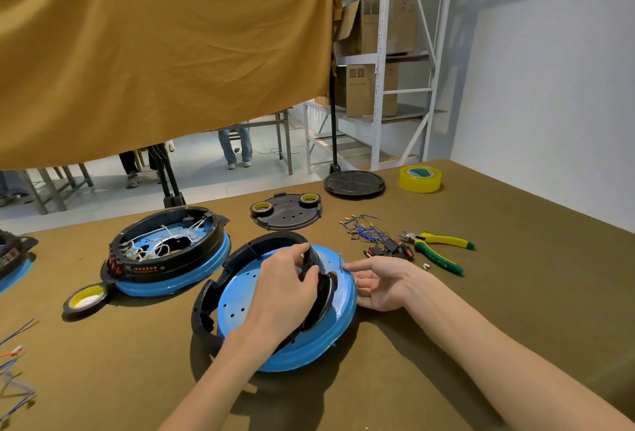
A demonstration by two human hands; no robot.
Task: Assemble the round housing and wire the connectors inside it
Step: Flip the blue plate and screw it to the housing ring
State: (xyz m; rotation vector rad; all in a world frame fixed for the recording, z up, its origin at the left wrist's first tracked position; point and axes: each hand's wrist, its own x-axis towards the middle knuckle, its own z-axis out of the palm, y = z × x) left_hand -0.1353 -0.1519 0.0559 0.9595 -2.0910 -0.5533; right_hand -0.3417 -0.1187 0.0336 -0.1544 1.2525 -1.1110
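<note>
A round blue base plate point(240, 296) with small holes lies on the table in front of me. A black ring housing point(206, 296) sits loosely over it, shifted to the left. My left hand point(285, 289) grips the ring's right-hand wall from above. My right hand point(378, 281) rests at the plate's right edge and pinches a thin metal pin point(340, 260) that stands upright there. A bundle of blue wires with brass connectors point(364, 229) and several small black and red switches point(388, 249) lie to the right.
A wired housing on a blue base point(165, 252) sits at the left, with a tape roll point(86, 298) beside it. A black cover plate point(288, 212) carries two tape rolls. Yellow-green pliers point(439, 248), a yellow tape roll point(420, 179) and a black stand base point(354, 184) lie behind. Loose wires point(15, 379) lie at the left edge.
</note>
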